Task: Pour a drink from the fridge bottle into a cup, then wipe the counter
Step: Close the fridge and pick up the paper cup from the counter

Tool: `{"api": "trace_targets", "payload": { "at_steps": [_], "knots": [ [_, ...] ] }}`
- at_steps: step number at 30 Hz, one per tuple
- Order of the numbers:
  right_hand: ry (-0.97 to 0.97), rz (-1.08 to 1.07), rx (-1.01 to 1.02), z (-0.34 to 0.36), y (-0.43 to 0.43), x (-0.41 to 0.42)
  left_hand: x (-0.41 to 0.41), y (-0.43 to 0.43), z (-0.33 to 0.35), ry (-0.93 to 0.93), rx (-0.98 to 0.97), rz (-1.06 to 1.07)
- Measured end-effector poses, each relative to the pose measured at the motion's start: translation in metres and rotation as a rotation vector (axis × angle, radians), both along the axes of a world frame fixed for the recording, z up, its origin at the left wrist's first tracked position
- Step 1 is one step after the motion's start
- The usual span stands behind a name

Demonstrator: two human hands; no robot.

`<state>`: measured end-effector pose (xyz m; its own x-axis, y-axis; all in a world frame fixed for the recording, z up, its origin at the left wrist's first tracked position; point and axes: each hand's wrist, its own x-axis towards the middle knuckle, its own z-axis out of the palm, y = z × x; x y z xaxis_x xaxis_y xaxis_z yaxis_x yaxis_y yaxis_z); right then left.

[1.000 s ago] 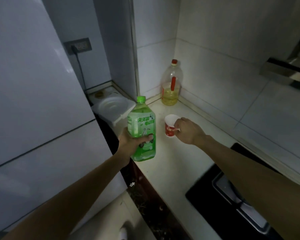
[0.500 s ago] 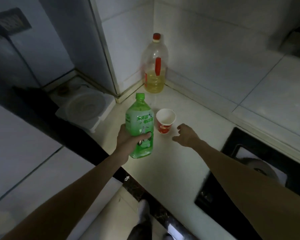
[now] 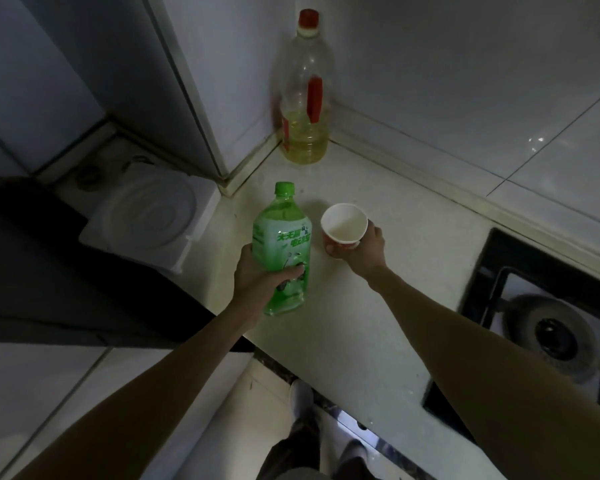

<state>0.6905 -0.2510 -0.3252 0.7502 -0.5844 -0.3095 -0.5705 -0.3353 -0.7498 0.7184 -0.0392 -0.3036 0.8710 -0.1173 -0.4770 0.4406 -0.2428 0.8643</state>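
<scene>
Left hand [image 3: 257, 275] wrapped around lower body of green bottle [image 3: 283, 247], thumb across the label, fingers closed on it. Bottle upright, green cap on, base close to the near-left edge of counter [image 3: 378, 317]; whether resting on the top or just above it, could not tell. Right hand [image 3: 362, 251] closed on cup [image 3: 343, 225], thumb at the red lower wall, fingers behind. Cup upright, white inside, looked empty, just beside the bottle on its right, not touching. Base hidden by the hand, so contact with the counter unclear.

Edges: counter front edge ran diagonally from near the bottle down to lower right; drop to floor below, shoe [image 3: 302, 398] visible there. Left of the bottle the counter ended, lower white appliance top [image 3: 149, 220] beside it. Back corner held oil bottle [image 3: 303, 95], red cap, yellow liquid low in it, well apart from bottle and cup. Tiled walls closed off back and right. Gas hob [image 3: 548, 327] recessed at right, black glass edge well apart from the right hand.

Open room: bare counter between cup and oil bottle, and a wider bare strip between the right forearm and the hob. Tight on the bottle's left side at the edge.
</scene>
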Motion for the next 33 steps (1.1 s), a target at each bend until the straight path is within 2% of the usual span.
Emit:
{"api": "trace_targets", "payload": {
  "at_steps": [6,17,26,33],
  "knots": [
    [-0.034,-0.058,0.037,-0.005,-0.005,-0.003,0.008,0.004,0.002,-0.001,-0.024,-0.029],
    [-0.158,-0.121,0.178,0.042,-0.036,-0.058,0.001,-0.043,0.029,-0.051,-0.051,-0.165],
    [-0.281,-0.261,0.133,0.065,-0.072,-0.157,-0.061,-0.113,0.056,-0.11,-0.068,-0.417],
    [-0.353,-0.404,0.095,0.085,-0.104,-0.279,-0.148,-0.16,0.076,-0.183,-0.082,-0.584]
  ]
}}
